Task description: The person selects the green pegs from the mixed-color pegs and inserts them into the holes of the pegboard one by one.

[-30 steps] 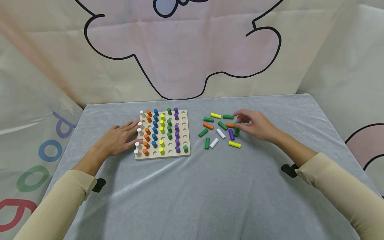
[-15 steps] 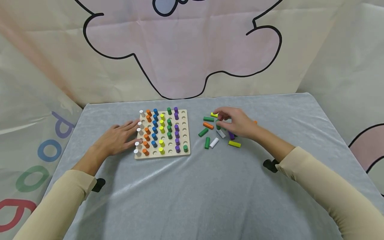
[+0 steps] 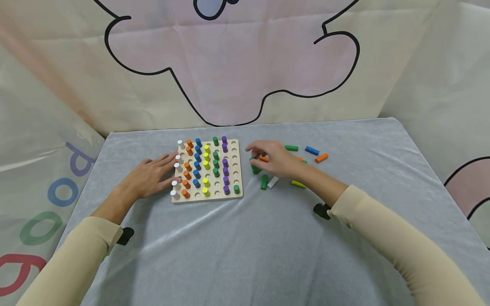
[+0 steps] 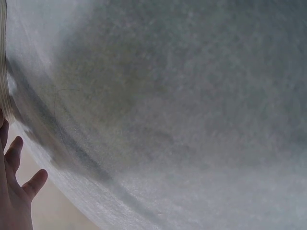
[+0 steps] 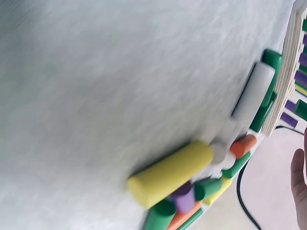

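Head view: right hand (image 3: 276, 160) reaches over loose coloured wooden pegs (image 3: 264, 182) beside the square wooden pegboard (image 3: 208, 170) — grip unclear; left hand (image 3: 151, 176) lies flat, bracing it. Next, seat a peg squarely.

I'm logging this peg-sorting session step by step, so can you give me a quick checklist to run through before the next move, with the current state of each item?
1. Pegboard steadied: ok, the left hand lies flat with its fingertips against the board's left edge.
2. Free holes left: ok, the rightmost column is nearly all empty, with one green peg at its near end.
3. Right hand over the loose pegs: ok, it hovers above the pile beside the board.
4. Peg in the right hand: cannot tell, the curled fingers hide what they hold.
5. Loose pegs on the cloth: ok, the blue peg and orange peg lie apart, away from the edge.
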`<control>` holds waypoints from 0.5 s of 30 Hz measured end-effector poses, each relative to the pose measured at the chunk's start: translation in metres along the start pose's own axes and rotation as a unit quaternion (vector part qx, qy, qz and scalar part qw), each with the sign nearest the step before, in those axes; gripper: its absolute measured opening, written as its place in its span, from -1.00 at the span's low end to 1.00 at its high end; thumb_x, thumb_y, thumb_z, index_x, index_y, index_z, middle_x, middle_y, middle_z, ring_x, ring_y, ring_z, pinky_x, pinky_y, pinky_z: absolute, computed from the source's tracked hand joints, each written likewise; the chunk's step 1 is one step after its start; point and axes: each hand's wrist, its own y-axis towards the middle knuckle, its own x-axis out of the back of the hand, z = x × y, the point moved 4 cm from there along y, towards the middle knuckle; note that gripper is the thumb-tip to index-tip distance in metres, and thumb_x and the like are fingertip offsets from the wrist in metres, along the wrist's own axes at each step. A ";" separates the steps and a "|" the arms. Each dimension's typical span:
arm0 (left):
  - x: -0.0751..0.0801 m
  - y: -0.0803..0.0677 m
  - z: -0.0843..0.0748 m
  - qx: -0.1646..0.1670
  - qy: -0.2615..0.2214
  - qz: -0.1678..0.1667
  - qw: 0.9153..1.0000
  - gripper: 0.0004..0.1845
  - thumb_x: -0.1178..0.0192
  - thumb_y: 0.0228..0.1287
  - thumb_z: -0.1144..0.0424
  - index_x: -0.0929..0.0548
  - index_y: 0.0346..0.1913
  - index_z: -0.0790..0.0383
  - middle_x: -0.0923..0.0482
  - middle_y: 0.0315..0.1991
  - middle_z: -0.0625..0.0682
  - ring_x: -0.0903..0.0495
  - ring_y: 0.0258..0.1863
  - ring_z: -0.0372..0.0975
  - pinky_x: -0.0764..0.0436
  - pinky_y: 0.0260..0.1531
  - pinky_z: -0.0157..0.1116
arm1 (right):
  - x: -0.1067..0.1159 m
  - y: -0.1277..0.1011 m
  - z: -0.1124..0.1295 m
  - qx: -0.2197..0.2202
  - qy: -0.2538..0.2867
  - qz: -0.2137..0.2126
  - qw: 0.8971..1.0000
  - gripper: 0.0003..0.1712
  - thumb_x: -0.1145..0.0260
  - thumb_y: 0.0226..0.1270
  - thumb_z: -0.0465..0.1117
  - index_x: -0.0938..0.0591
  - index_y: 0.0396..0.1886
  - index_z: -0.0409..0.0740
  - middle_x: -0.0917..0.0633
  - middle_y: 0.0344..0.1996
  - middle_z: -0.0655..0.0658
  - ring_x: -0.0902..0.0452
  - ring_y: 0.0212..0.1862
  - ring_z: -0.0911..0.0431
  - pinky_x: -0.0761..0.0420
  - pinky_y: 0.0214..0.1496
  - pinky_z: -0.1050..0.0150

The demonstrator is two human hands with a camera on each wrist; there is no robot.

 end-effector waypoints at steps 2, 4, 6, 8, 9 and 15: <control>0.000 0.000 0.000 -0.001 0.002 -0.003 1.000 -0.12 0.08 0.45 -0.31 -0.13 0.55 0.29 0.01 0.57 0.20 -0.08 0.50 0.16 -0.29 0.25 0.27 | -0.005 0.004 0.003 0.001 0.005 0.004 1.000 -0.64 -0.38 0.33 -0.33 -0.61 0.11 -0.27 -0.67 -0.24 -0.06 -0.57 -0.17 0.11 -0.63 -0.03 0.06; 0.000 0.000 -0.001 -0.001 0.004 -0.007 1.000 -0.12 0.08 0.46 -0.31 -0.12 0.55 0.29 0.01 0.57 0.20 -0.08 0.50 0.14 -0.30 0.24 0.25 | -0.009 0.007 0.006 0.002 0.006 0.009 1.000 -0.63 -0.38 0.33 -0.33 -0.60 0.11 -0.28 -0.66 -0.25 -0.04 -0.55 -0.18 0.13 -0.63 -0.02 0.06; 0.001 -0.001 -0.001 0.000 0.004 -0.011 1.000 -0.13 0.09 0.46 -0.31 -0.12 0.55 0.28 0.01 0.58 0.18 -0.08 0.51 0.12 -0.31 0.24 0.23 | -0.014 0.009 0.009 0.005 0.006 0.012 1.000 -0.63 -0.38 0.33 -0.34 -0.60 0.11 -0.29 -0.66 -0.25 -0.03 -0.55 -0.17 0.13 -0.62 0.00 0.08; 0.001 -0.001 -0.001 -0.001 0.004 -0.015 1.000 -0.13 0.09 0.47 -0.30 -0.12 0.55 0.28 0.00 0.57 0.19 -0.09 0.50 0.12 -0.32 0.23 0.23 | -0.018 0.011 0.012 0.008 0.004 0.016 1.000 -0.62 -0.39 0.32 -0.34 -0.60 0.11 -0.29 -0.66 -0.24 -0.03 -0.56 -0.14 0.14 -0.61 0.04 0.11; 0.001 -0.001 -0.001 0.000 0.004 -0.015 1.000 -0.14 0.09 0.47 -0.30 -0.11 0.56 0.27 0.00 0.58 0.19 -0.09 0.50 0.12 -0.32 0.23 0.22 | -0.020 0.011 0.014 0.009 0.002 0.018 1.000 -0.62 -0.40 0.32 -0.33 -0.61 0.11 -0.29 -0.67 -0.24 -0.04 -0.56 -0.14 0.13 -0.61 0.04 0.12; 0.001 -0.001 -0.001 0.001 0.003 -0.008 1.000 -0.13 0.11 0.47 -0.31 -0.09 0.57 0.26 0.02 0.58 0.18 -0.08 0.51 0.12 -0.31 0.24 0.23 | -0.031 0.012 0.019 0.001 -0.010 0.030 1.000 -0.64 -0.39 0.34 -0.30 -0.61 0.10 -0.26 -0.66 -0.23 -0.02 -0.58 -0.12 0.15 -0.62 0.04 0.19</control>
